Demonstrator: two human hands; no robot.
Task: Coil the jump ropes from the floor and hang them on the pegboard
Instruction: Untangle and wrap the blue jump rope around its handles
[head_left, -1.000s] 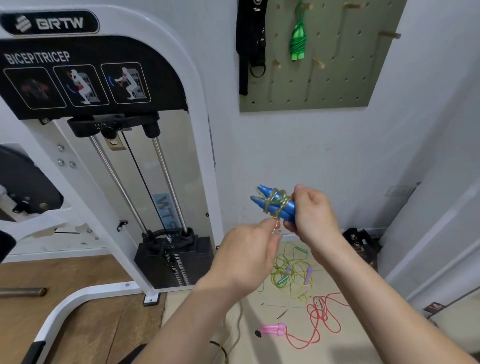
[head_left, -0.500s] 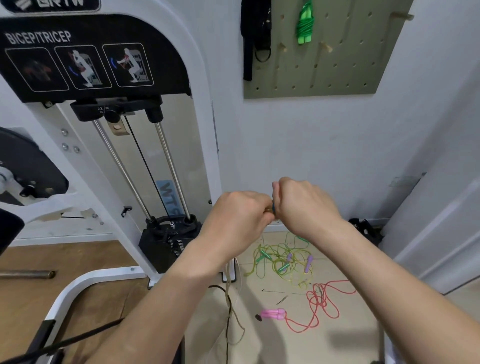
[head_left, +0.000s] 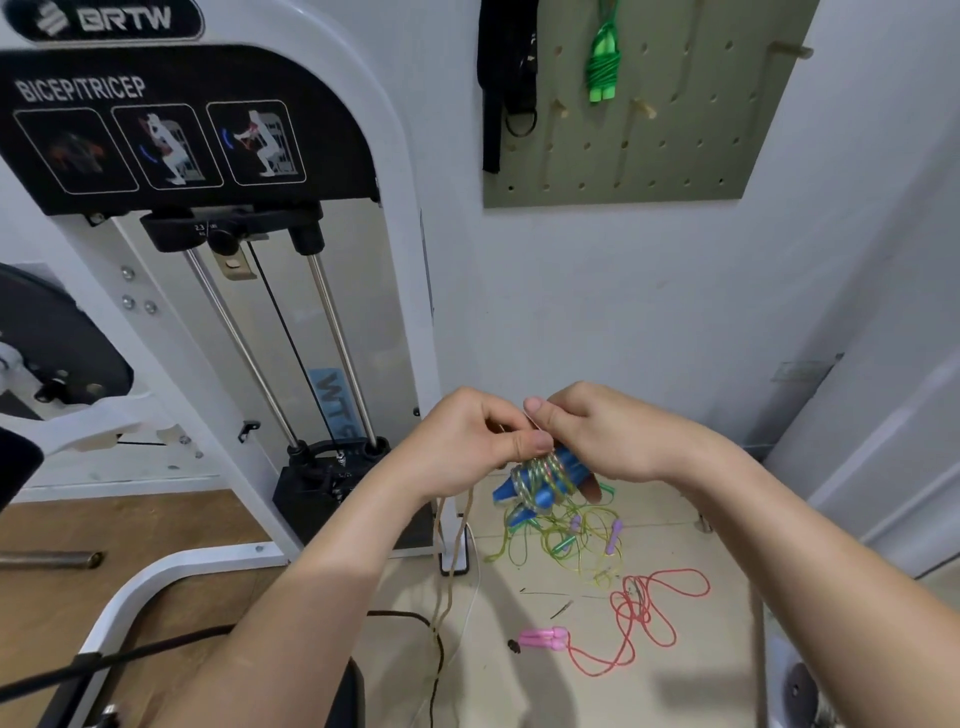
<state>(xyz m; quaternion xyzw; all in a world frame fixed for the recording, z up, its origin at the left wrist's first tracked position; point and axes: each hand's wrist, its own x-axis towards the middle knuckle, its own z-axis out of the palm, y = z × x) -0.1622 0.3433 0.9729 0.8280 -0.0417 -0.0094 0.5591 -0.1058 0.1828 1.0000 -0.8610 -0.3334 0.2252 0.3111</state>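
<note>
Both hands meet at chest height over a blue-handled jump rope (head_left: 540, 480) whose shiny cord is wound around its two handles. My right hand (head_left: 597, 436) grips the handles from above. My left hand (head_left: 467, 441) pinches the cord beside them, and a loose strand hangs down from it. On the floor lie a tangled yellow-green rope with purple handles (head_left: 576, 540) and a red rope with pink handles (head_left: 634, 618). A coiled green rope (head_left: 602, 62) hangs on the olive pegboard (head_left: 675, 156) on the wall.
A white BRTW cable machine (head_left: 395, 218) with its weight stack (head_left: 322, 488) stands to the left. A black strap (head_left: 501, 83) hangs at the pegboard's left edge, and wooden pegs (head_left: 644, 109) stick out. A black cable (head_left: 431, 639) crosses the floor. A white door frame (head_left: 883, 441) is on the right.
The view has tilted down. My hands dropped lower with the blue handles now pointing down-left, and the cord wraps show below my fingers again after being hidden half a second ago.
</note>
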